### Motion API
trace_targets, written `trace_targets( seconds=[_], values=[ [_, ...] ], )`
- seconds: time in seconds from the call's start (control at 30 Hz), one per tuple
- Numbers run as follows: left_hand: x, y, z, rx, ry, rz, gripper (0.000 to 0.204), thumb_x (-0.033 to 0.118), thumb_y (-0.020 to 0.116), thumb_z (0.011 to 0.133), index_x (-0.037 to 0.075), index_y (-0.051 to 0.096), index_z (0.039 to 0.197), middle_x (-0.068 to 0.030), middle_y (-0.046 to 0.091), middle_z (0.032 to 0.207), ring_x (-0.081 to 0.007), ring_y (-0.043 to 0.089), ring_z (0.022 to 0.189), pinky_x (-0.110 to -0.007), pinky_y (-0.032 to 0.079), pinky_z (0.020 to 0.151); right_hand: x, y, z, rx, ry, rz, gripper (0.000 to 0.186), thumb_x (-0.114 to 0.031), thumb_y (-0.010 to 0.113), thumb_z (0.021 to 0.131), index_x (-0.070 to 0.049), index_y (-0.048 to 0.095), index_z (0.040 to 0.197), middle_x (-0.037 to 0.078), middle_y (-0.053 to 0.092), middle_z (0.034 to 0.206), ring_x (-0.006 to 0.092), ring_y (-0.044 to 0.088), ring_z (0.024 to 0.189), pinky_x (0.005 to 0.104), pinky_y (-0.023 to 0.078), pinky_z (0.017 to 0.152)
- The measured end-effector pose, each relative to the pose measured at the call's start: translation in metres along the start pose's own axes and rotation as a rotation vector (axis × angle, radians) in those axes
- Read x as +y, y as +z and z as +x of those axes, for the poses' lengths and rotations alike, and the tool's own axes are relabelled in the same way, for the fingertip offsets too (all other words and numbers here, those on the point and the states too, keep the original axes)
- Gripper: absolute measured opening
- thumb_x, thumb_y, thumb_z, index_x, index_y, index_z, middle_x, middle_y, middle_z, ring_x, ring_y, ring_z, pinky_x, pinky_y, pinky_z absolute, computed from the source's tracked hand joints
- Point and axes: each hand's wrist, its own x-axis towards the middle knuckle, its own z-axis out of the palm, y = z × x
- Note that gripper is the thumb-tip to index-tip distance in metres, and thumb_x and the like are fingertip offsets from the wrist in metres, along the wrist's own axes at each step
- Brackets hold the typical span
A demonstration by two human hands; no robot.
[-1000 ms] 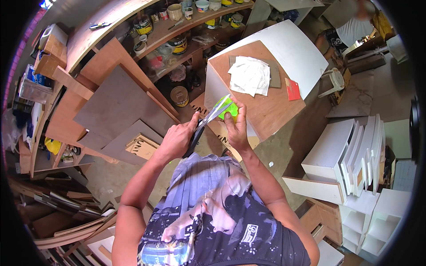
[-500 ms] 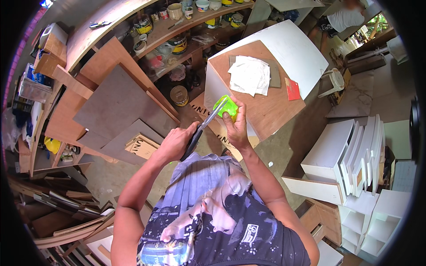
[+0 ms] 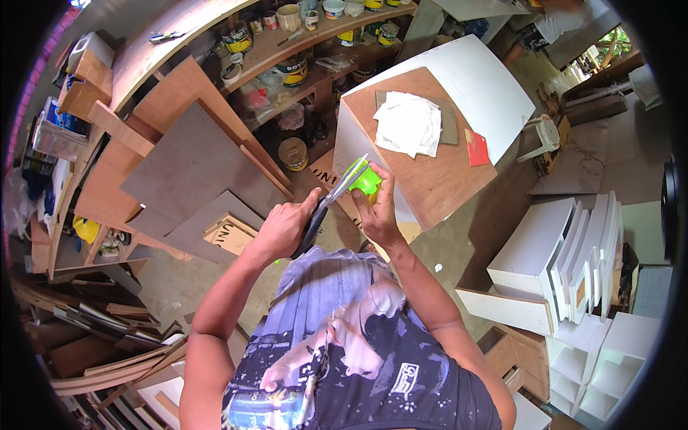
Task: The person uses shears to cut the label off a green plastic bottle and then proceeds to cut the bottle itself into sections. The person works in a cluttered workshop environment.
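Observation:
My left hand is closed around the black handles of a pair of scissors. Their silver blades point up and to the right, slightly parted, against the left edge of a bright green plastic piece. The piece looks hollow and has a cut, uneven rim; some yellow shows below it. Fingers and thumb of my right hand pinch it from the right side. Both hands are in front of my body at waist height, close together but not touching.
Ahead right stands a large box-shaped piece with a brown wooden top, bearing white cloths and a red sheet. Boards lean at left. Paint cans fill shelves. White panels stack at right. Another person is far right.
The scissor blades have shifted from across the green piece's opening to its left edge and parted slightly. The green piece has turned in my right hand. My view has shifted a little.

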Motion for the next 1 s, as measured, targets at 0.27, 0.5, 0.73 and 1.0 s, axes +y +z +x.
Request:
trace_targets(
  seconds=[0.27, 0.5, 0.73, 1.0],
  values=[
    [0.002, -0.002, -0.004, -0.055, 0.006, -0.092, 0.062, 0.011, 0.065, 0.080, -0.003, 0.046, 0.138, -0.0251, 0.062, 0.074, -0.0438, 0.063, 0.075, -0.051, 0.047, 0.068, 0.015, -0.012, 0.009, -0.037, -0.194, -0.220, 0.059, -0.018, 0.067, 0.097, -0.001, 0.033, 0.142, 0.017, 0.039, 0.143, 0.0248, 0.042, 0.133, 0.0370, 0.036, 0.111],
    [0.006, -0.004, -0.008, -0.039, -0.016, -0.125, 0.069, 0.013, 0.068, 0.079, -0.003, 0.043, 0.141, -0.0259, 0.064, 0.080, -0.0444, 0.063, 0.077, -0.050, 0.048, 0.070, 0.007, -0.011, 0.008, -0.024, -0.221, -0.245, 0.060, -0.016, 0.071, 0.093, -0.002, 0.035, 0.140, 0.019, 0.042, 0.144, 0.0290, 0.044, 0.133, 0.0395, 0.037, 0.111],
    [0.009, -0.002, -0.004, 0.022, 0.001, -0.083, 0.074, 0.005, 0.064, 0.073, 0.000, 0.042, 0.144, -0.0205, 0.062, 0.079, -0.0419, 0.063, 0.074, -0.046, 0.048, 0.070, 0.014, -0.013, 0.006, -0.057, -0.356, -0.363, 0.062, -0.013, 0.073, 0.090, -0.003, 0.036, 0.138, 0.021, 0.043, 0.144, 0.0329, 0.045, 0.133, 0.0415, 0.038, 0.110],
    [0.007, -0.004, -0.005, -0.047, -0.009, -0.068, 0.069, 0.019, 0.069, 0.082, -0.002, 0.041, 0.143, -0.0256, 0.065, 0.086, -0.0446, 0.063, 0.082, -0.051, 0.048, 0.071, -0.005, -0.013, 0.006, -0.053, -0.076, -0.156, 0.069, -0.017, 0.075, 0.090, -0.004, 0.032, 0.142, 0.019, 0.043, 0.146, 0.0270, 0.046, 0.133, 0.0395, 0.038, 0.111]
  ],
)
